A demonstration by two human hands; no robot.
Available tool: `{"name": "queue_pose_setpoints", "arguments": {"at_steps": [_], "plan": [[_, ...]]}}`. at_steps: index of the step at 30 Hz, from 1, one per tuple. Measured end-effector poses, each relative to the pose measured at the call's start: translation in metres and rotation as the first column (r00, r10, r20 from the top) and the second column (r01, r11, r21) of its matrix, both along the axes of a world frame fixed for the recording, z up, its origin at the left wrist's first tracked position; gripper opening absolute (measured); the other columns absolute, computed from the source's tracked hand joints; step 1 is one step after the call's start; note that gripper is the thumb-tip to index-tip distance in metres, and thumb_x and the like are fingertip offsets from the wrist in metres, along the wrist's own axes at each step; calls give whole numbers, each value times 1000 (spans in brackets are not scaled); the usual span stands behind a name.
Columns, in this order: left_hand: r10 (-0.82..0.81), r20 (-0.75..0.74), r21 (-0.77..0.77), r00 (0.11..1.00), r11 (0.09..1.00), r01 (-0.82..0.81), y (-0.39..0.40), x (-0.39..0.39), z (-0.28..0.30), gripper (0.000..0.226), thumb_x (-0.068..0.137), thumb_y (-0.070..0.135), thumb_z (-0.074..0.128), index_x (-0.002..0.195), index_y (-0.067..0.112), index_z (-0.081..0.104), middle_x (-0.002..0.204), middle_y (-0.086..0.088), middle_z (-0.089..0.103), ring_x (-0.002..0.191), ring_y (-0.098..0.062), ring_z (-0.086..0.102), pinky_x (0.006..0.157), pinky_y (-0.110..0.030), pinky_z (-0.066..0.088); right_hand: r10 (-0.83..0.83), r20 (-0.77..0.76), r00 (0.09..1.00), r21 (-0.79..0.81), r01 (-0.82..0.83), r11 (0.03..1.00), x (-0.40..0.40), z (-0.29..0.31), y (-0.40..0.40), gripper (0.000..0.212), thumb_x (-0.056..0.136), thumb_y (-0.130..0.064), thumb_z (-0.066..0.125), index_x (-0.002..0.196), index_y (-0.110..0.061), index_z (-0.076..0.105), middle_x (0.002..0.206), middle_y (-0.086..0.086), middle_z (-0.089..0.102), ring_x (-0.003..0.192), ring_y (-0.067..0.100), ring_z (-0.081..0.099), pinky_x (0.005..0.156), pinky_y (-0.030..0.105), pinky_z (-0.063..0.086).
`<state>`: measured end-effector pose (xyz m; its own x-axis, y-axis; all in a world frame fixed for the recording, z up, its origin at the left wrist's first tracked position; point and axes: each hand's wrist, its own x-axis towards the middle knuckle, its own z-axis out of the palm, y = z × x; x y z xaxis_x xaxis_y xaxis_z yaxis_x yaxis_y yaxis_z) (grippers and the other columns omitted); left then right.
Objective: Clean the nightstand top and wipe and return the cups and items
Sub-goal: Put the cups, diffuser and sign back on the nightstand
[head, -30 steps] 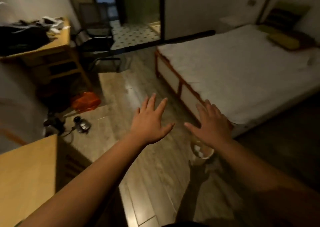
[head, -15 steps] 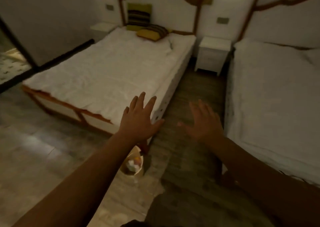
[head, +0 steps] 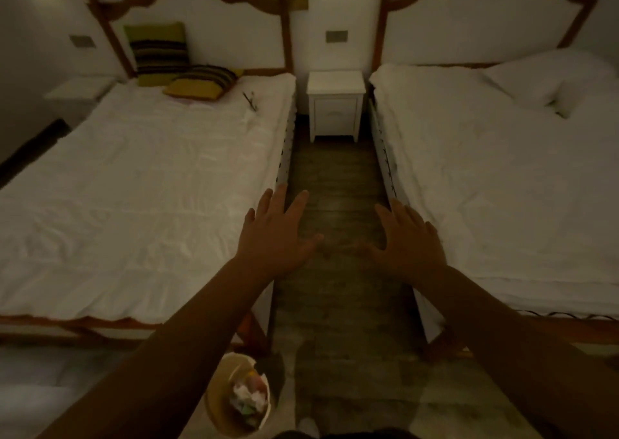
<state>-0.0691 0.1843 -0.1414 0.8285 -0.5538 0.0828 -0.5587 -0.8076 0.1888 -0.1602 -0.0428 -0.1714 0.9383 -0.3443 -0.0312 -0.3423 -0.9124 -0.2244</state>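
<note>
Two beds: left bed (head: 134, 187), right bed (head: 502, 187). Two white nightstands: one (head: 336, 103) between the beds at the head end, another (head: 78, 90) by the left bed's far left corner. Two striped cushions, one upright (head: 157, 48), one flat (head: 201, 82). One wastebasket (head: 217, 401). Two hands: left hand (head: 274, 237), right hand (head: 407, 241).

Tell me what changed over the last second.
The view swung right, from the desk and doorway to the aisle between the two beds, now facing the nightstand squarely. The bin slid from beneath the right hand to the bottom of the view, under the left arm. Nothing was taken or let go. Left hand and right hand stayed open, spread and empty.
</note>
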Motion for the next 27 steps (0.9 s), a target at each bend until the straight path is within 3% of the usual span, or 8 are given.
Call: {"name": "queue_pose_setpoints", "arguments": {"at_steps": [6,8,10,12,23,27], "plan": [[-48,-14,57,999,997,49,-20,80,-11,92,78,82,26,151,34,0,162,-6,-4,148,-31,-1,115,-58,13,-32,-31,999,23,32,999,63,-8,-19,128,42,-102,-1,150,-34,5,161,2,4,147,28,7,115,58,13],[-65,-16,62,998,996,66,-32,105,-17,92,77,83,26,151,35,-1,162,-7,-3,148,-31,0,115,-59,14,-25,-46,999,22,26,999,86,-14,-33,119,53,-100,14,150,-33,4,161,2,4,146,28,8,115,58,14],[-71,-22,60,997,996,73,-49,133,-25,91,78,82,29,150,37,-3,162,-7,-3,148,-32,0,115,-60,15,-30,-54,998,5,30,1000,114,-22,-51,101,72,-86,38,150,-33,2,161,2,4,147,28,8,115,58,15],[-70,-18,46,997,996,70,-73,167,-31,90,79,80,32,149,38,-7,162,-6,-2,148,-32,2,115,-60,15,-36,-58,998,12,37,999,144,-30,-76,97,77,-77,47,150,-33,1,161,1,3,147,27,8,115,57,15],[-63,57,0,996,998,63,-217,323,-18,91,80,76,39,147,40,-10,162,-8,2,147,-34,5,113,-61,16,10,-22,1000,7,-10,1000,307,-10,-226,96,78,-71,50,151,-31,2,161,3,9,145,27,15,113,57,20],[-53,64,-15,997,998,54,-252,372,-18,90,75,81,30,147,41,-6,161,-7,4,147,-35,6,112,-59,16,-4,-12,1000,18,4,1000,359,-3,-260,96,78,-75,47,151,-32,3,161,3,10,145,28,16,114,56,20]]}}
